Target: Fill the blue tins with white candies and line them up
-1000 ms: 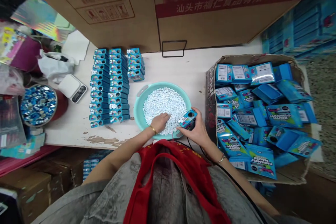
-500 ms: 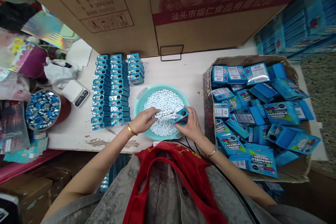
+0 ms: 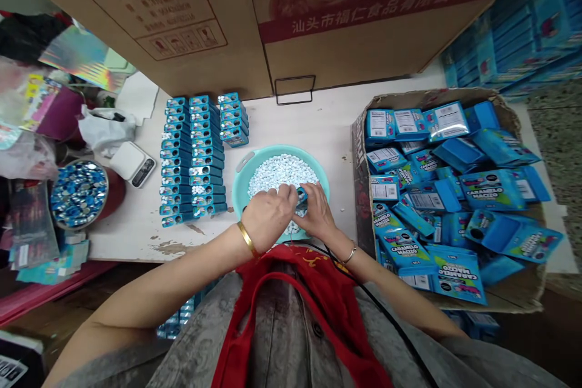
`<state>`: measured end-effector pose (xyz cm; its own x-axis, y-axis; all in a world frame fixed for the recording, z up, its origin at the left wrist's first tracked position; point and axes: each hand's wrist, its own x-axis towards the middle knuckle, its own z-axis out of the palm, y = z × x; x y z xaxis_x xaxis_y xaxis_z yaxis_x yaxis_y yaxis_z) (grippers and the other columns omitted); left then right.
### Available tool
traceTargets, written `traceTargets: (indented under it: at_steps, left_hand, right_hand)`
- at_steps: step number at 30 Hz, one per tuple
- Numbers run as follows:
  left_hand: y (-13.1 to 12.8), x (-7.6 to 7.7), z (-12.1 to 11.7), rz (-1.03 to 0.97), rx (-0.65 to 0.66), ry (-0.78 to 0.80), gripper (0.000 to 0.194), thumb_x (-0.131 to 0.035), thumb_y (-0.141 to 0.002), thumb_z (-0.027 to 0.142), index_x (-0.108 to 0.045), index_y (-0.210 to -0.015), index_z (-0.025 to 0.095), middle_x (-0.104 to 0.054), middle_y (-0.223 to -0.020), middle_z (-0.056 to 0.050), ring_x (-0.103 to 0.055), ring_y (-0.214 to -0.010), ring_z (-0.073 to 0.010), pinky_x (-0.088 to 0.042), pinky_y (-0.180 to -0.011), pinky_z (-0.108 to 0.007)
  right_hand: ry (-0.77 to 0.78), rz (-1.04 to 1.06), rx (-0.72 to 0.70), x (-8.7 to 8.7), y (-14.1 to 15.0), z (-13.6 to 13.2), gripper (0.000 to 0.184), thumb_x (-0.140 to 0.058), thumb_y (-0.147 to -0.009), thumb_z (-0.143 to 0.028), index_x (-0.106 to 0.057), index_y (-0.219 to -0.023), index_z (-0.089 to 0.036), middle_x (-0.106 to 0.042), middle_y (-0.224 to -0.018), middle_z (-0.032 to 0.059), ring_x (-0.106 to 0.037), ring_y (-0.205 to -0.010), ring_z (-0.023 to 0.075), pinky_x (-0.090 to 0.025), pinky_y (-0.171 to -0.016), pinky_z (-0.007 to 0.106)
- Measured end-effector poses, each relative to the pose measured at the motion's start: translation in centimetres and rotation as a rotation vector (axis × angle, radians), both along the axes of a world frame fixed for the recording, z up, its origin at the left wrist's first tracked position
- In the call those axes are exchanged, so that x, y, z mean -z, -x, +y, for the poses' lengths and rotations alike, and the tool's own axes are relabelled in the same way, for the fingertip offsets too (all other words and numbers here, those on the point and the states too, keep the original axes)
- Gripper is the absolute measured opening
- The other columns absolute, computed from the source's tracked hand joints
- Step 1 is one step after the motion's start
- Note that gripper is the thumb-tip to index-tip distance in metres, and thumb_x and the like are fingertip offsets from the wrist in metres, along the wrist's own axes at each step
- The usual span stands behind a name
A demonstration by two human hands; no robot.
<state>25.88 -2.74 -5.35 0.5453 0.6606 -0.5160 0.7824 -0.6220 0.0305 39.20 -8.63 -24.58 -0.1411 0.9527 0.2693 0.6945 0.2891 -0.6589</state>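
A teal basin (image 3: 243, 171) full of small white candies (image 3: 279, 171) sits on the table in front of me. My right hand (image 3: 318, 212) grips a small blue candy box (image 3: 301, 194) over the basin's near side. My left hand (image 3: 269, 216) is closed in a cupped fist right against the box's open end, fingers pressed together; what it holds is hidden. Both wrists wear thin bangles.
Rows of filled blue boxes (image 3: 191, 157) stand left of the basin. A cardboard carton (image 3: 513, 297) of empty blue boxes sits at the right. A small scale (image 3: 133, 163) and a round tin of blue pieces (image 3: 78, 193) lie at the left. Big cartons (image 3: 254, 12) wall the back.
My left hand has left the candies and come up to the box in my right hand. The box has moved left and lower, closer to my body.
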Motion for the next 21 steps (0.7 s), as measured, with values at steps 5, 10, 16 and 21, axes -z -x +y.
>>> traceTargets:
  at_steps: [5, 10, 16, 21]
  left_hand:
    - [4.3, 6.7, 2.5, -0.085, -0.171, -0.093, 0.03, -0.037, -0.095, 0.012, -0.053, -0.119, 0.016, -0.06, -0.102, -0.01, -0.06, -0.093, -0.022, -0.049, -0.076, -0.033]
    - [6.9, 18.1, 3.3, -0.111, -0.192, -0.042, 0.036, -0.032, -0.094, 0.008, -0.052, -0.124, 0.014, -0.056, -0.119, -0.014, -0.054, -0.108, -0.024, -0.047, -0.089, -0.036]
    - [5.4, 22.7, -1.0, -0.251, -0.094, 0.099, 0.04, -0.035, -0.094, 0.009, -0.05, -0.13, 0.016, -0.057, -0.123, -0.014, -0.053, -0.112, -0.0237, -0.047, -0.096, -0.039]
    - [4.0, 22.4, -3.5, -0.402, -0.153, 0.294, 0.05, -0.043, -0.083, 0.002, -0.052, -0.13, 0.018, -0.059, -0.126, -0.011, -0.057, -0.114, -0.0215, -0.048, -0.096, -0.035]
  right_hand:
    - [0.016, 0.066, 0.053, -0.5, -1.1, 0.2, 0.073, -0.068, -0.076, -0.032, -0.031, -0.137, -0.018, -0.049, -0.127, 0.0166, -0.048, -0.123, 0.0332, -0.039, -0.108, 0.06]
    - [0.115, 0.131, 0.19, -2.0, -2.7, 0.1, 0.073, -0.071, -0.074, -0.039, -0.034, -0.134, -0.019, -0.05, -0.126, 0.0162, -0.051, -0.119, 0.0315, -0.047, -0.1, 0.052]
    - [0.136, 0.109, 0.311, -3.1, -4.6, -0.1, 0.082, -0.074, -0.071, -0.049, -0.035, -0.135, -0.017, -0.051, -0.124, 0.0152, -0.054, -0.114, 0.0306, -0.047, -0.098, 0.049]
    - [0.13, 0.112, 0.32, -3.2, -5.1, -0.4, 0.081, -0.074, -0.072, -0.048, -0.035, -0.135, -0.017, -0.05, -0.125, 0.0146, -0.053, -0.115, 0.0296, -0.046, -0.1, 0.048]
